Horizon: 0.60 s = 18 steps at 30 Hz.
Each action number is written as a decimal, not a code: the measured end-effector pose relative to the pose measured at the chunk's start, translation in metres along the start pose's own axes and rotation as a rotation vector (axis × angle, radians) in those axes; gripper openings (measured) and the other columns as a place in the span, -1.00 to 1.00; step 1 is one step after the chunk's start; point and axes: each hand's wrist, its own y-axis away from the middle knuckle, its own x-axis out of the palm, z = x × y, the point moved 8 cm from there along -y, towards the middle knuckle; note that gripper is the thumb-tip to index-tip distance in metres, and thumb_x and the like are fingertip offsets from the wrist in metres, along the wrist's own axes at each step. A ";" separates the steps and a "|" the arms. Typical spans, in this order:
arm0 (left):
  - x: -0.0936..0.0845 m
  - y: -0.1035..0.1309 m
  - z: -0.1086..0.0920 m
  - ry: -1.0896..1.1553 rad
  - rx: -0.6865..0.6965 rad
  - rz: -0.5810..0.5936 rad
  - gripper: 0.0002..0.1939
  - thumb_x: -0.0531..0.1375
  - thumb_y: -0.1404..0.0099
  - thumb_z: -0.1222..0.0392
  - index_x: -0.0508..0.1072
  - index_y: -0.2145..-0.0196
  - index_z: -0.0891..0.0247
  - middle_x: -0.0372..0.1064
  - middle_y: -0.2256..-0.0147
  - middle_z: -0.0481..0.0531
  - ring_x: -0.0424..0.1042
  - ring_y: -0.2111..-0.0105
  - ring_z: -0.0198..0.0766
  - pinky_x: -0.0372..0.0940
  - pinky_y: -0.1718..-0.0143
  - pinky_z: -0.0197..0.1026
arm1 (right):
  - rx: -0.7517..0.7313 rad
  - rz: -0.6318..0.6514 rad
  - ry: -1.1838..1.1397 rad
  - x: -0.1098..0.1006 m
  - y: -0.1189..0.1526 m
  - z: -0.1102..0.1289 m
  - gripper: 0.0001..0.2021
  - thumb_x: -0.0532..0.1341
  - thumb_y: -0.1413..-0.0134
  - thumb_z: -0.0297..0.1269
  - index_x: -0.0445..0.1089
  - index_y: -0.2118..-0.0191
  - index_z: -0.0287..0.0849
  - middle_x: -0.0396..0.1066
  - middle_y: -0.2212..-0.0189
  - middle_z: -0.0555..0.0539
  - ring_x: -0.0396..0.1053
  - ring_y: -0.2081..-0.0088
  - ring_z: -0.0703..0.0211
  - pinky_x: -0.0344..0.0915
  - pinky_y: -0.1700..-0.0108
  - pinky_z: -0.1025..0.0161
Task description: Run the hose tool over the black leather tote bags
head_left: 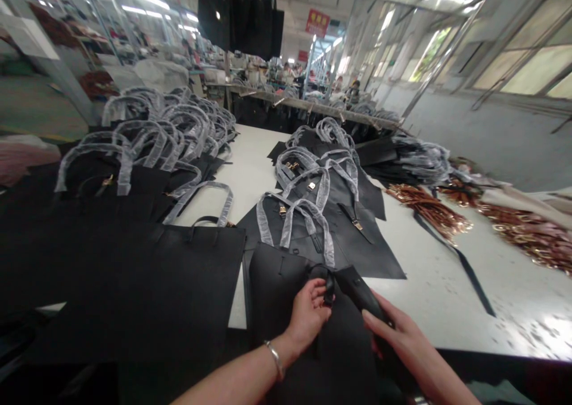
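Observation:
A black bag panel with plastic-wrapped handles lies at the front edge of the table. My left hand, a silver bangle on its wrist, has its fingers closed around a black strap near the bag's top edge. To the right, my right hand grips the folded-up side edge of the same bag, thumb on top and fingers beneath. Just beyond lie more black bag panels, with wrapped handles and gold-coloured buckles.
Black bag pieces with wrapped handles are heaped on the left. Brown straps with gold rings lie on the right of the white table, beside a loose black strip. Black pieces hang overhead at the back.

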 end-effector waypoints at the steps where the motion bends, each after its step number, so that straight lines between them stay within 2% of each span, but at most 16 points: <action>1: -0.001 0.000 0.000 0.011 0.005 -0.004 -0.41 0.16 0.15 0.57 0.31 0.10 0.32 0.42 0.10 0.20 0.47 0.15 -0.15 0.34 0.22 -0.25 | 0.013 0.006 -0.002 -0.003 0.003 -0.001 -0.17 0.22 -0.02 0.04 -0.02 -0.33 -0.22 0.32 0.62 0.10 0.33 0.60 0.21 0.26 0.54 0.31; 4: -0.002 0.000 0.002 -0.002 0.023 0.000 -0.42 0.17 0.13 0.55 0.31 0.08 0.30 0.42 0.10 0.19 0.47 0.18 -0.17 0.34 0.26 -0.27 | 0.099 0.080 -0.028 0.000 0.016 -0.010 -0.14 0.26 0.05 0.07 0.02 -0.31 -0.23 0.33 0.60 0.09 0.32 0.62 0.23 0.24 0.56 0.32; 7: -0.002 -0.001 0.004 -0.048 0.026 0.019 -0.43 0.18 0.10 0.53 0.32 0.06 0.32 0.43 0.10 0.20 0.48 0.20 -0.19 0.33 0.27 -0.28 | 0.146 0.141 -0.049 0.012 0.023 -0.015 -0.16 0.27 0.07 0.06 0.06 -0.30 -0.18 0.31 0.57 0.10 0.31 0.63 0.27 0.21 0.58 0.34; 9: -0.003 -0.002 0.005 -0.063 0.007 0.019 -0.41 0.18 0.10 0.52 0.31 0.04 0.33 0.42 0.09 0.21 0.47 0.20 -0.18 0.32 0.32 -0.30 | 0.127 0.122 -0.055 0.015 0.020 -0.013 -0.17 0.27 0.06 0.05 0.06 -0.31 -0.16 0.31 0.57 0.10 0.32 0.63 0.26 0.21 0.58 0.34; 13: -0.005 -0.005 0.006 -0.030 -0.020 0.011 -0.35 0.17 0.13 0.52 0.27 0.02 0.31 0.38 0.06 0.22 0.47 0.19 -0.16 0.31 0.39 -0.32 | 0.072 0.034 -0.040 0.007 0.014 -0.008 -0.16 0.25 0.03 0.07 0.03 -0.32 -0.16 0.33 0.57 0.09 0.33 0.61 0.22 0.24 0.56 0.31; 18: -0.003 -0.003 0.007 -0.031 -0.027 0.031 -0.36 0.19 0.14 0.49 0.28 0.02 0.31 0.39 0.10 0.19 0.47 0.24 -0.18 0.30 0.40 -0.32 | 0.110 0.109 -0.038 0.010 0.020 -0.012 -0.18 0.27 0.04 0.05 0.06 -0.31 -0.18 0.33 0.58 0.09 0.35 0.59 0.22 0.24 0.54 0.31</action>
